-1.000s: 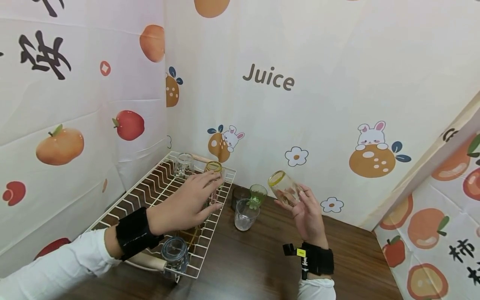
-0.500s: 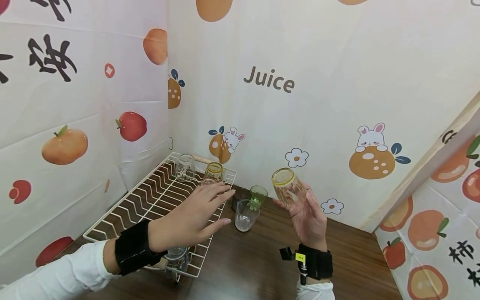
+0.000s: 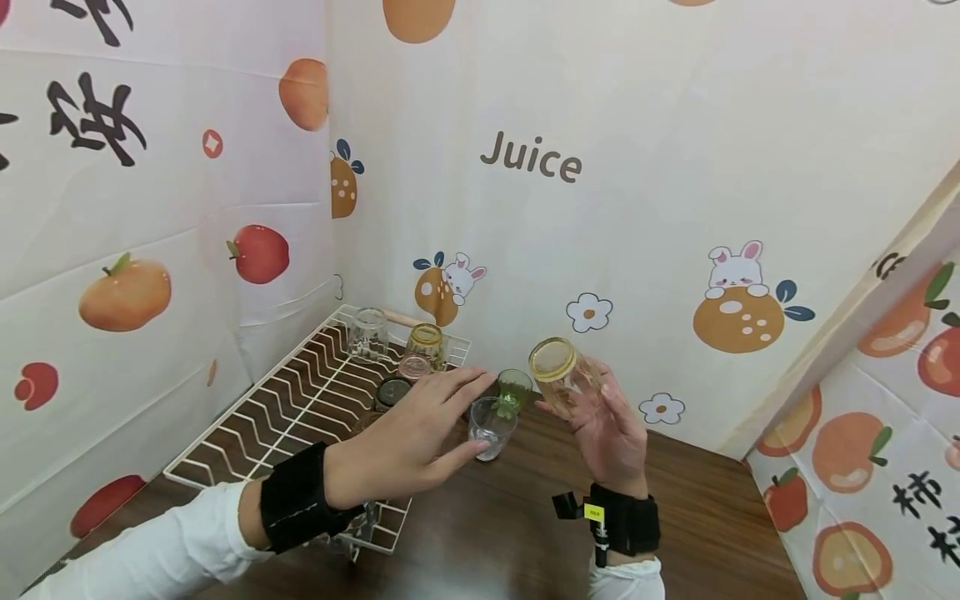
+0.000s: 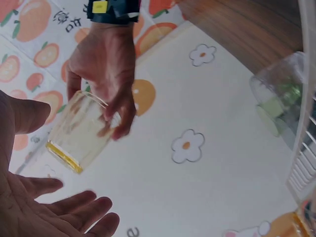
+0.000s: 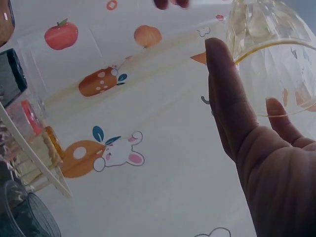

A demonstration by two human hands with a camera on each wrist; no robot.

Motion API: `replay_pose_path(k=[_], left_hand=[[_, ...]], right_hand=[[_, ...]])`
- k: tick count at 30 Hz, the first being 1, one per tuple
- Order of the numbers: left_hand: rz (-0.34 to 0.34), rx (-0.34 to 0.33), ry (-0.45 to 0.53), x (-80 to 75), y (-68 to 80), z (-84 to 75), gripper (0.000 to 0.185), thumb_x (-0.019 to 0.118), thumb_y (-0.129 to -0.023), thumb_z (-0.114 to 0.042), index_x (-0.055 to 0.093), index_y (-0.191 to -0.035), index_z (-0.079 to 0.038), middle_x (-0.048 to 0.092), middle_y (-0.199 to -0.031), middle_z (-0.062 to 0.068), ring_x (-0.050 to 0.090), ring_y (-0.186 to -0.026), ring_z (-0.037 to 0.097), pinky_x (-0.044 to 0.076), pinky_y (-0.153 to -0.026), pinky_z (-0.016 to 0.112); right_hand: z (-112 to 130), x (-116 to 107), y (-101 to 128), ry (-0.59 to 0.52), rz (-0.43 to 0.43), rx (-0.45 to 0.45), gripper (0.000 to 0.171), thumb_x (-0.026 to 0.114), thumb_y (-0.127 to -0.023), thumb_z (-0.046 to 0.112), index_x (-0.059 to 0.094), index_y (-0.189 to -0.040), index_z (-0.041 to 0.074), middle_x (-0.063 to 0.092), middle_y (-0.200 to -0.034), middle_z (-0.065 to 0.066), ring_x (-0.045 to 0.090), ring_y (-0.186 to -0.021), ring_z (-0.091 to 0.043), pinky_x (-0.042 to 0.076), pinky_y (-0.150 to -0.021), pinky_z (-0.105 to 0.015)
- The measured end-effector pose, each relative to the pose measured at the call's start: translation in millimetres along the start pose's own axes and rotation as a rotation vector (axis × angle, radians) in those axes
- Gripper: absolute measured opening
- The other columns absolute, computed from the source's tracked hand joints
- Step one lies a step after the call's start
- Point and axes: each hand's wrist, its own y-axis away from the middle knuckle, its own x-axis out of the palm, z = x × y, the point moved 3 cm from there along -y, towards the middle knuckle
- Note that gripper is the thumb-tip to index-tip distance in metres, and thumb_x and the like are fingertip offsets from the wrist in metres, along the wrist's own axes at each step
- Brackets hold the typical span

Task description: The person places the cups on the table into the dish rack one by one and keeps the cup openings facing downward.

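Note:
My right hand (image 3: 611,442) holds a clear drinking glass (image 3: 562,375) with a yellow-tinted base, above the table. The glass is tilted, its yellow end up and to the left in the head view. In the left wrist view the fingers of that hand wrap around the glass (image 4: 81,131) near its other end. My left hand (image 3: 408,437) hovers with fingers spread, over the rack's right edge and partly in front of a clear glass (image 3: 495,417) on the table. In the left wrist view, a gap shows between its fingers and the held glass.
A white wire rack (image 3: 255,391) stands at left. Upside-down in it are a clear glass (image 3: 367,335), a yellow-based glass (image 3: 427,340), a pink-based one (image 3: 415,367) and a dark one (image 3: 393,392). A green glass (image 3: 515,383) stands on the table (image 3: 525,517) near the printed backdrop.
My left hand has moved right and down, away from the rack's glasses and toward the held glass. My right hand has turned the glass so its yellow base faces the head camera more.

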Motion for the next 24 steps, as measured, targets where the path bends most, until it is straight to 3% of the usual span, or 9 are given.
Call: replay_pose_path(k=[5, 8, 12, 14, 18, 24], left_hand=[[-0.032, 0.012, 0.032, 1.3, -6.4, -10.4, 0.09, 0.075, -0.101, -0.038, 0.024, -0.171, -0.014, 0.039, -0.169, 0.02, 0.051, -0.151, 0.034, 0.047, -0.123, 0.053], [-0.058, 0.039, 0.04, 2.0, -8.0, -16.7, 0.095, 0.079, -0.098, -0.035, 0.021, -0.171, -0.014, 0.036, -0.17, 0.022, 0.053, -0.149, 0.036, 0.049, -0.121, 0.052], [-0.074, 0.091, 0.066, 2.4, -6.1, -22.4, 0.09, 0.081, -0.097, -0.03, 0.029, -0.169, -0.012, 0.047, -0.16, 0.015, 0.062, -0.131, 0.022, 0.057, -0.111, 0.039], [-0.076, 0.109, 0.082, 1.7, -4.6, -22.8, 0.086, 0.081, -0.097, -0.027, 0.033, -0.167, -0.011, 0.051, -0.154, 0.009, 0.062, -0.116, 0.014, 0.058, -0.102, 0.03], [-0.067, 0.112, 0.113, -0.4, -1.7, -19.9, 0.083, 0.08, -0.097, -0.025, 0.036, -0.166, -0.012, 0.052, -0.148, 0.004, 0.055, -0.102, 0.006, 0.054, -0.091, 0.022], [-0.067, 0.108, 0.138, -2.9, 0.8, -14.4, 0.081, 0.079, -0.098, -0.025, 0.036, -0.165, -0.011, 0.054, -0.146, 0.003, 0.059, -0.109, 0.009, 0.056, -0.094, 0.026]], right_hand=[[-11, 12, -2, -0.031, 0.1, 0.074, 0.052, 0.011, -0.108, 0.008, 0.039, -0.152, 0.006, 0.058, -0.15, -0.012, 0.065, -0.135, -0.026, 0.061, -0.106, -0.043], [-19, 23, -3, -0.042, 0.184, 0.142, 0.052, 0.015, -0.107, 0.005, 0.039, -0.152, 0.006, 0.062, -0.144, -0.007, 0.068, -0.127, -0.02, 0.061, -0.104, -0.035], [-27, 38, -5, -0.041, 0.298, 0.191, 0.053, 0.016, -0.105, 0.002, 0.039, -0.153, 0.007, 0.075, -0.128, 0.001, 0.076, -0.114, -0.012, 0.062, -0.099, -0.025], [-28, 43, -8, -0.036, 0.329, 0.195, 0.054, 0.017, -0.105, 0.001, 0.04, -0.154, 0.007, 0.075, -0.129, 0.002, 0.079, -0.108, -0.01, 0.062, -0.097, -0.024], [-28, 47, -11, -0.038, 0.335, 0.194, 0.054, 0.017, -0.106, -0.001, 0.042, -0.154, 0.006, 0.064, -0.14, -0.002, 0.08, -0.107, -0.011, 0.063, -0.096, -0.025], [-32, 46, -9, 0.02, 0.283, 0.215, 0.046, 0.025, -0.114, 0.006, 0.046, -0.154, 0.011, 0.062, -0.145, -0.002, 0.076, -0.117, -0.012, 0.062, -0.099, -0.027]])
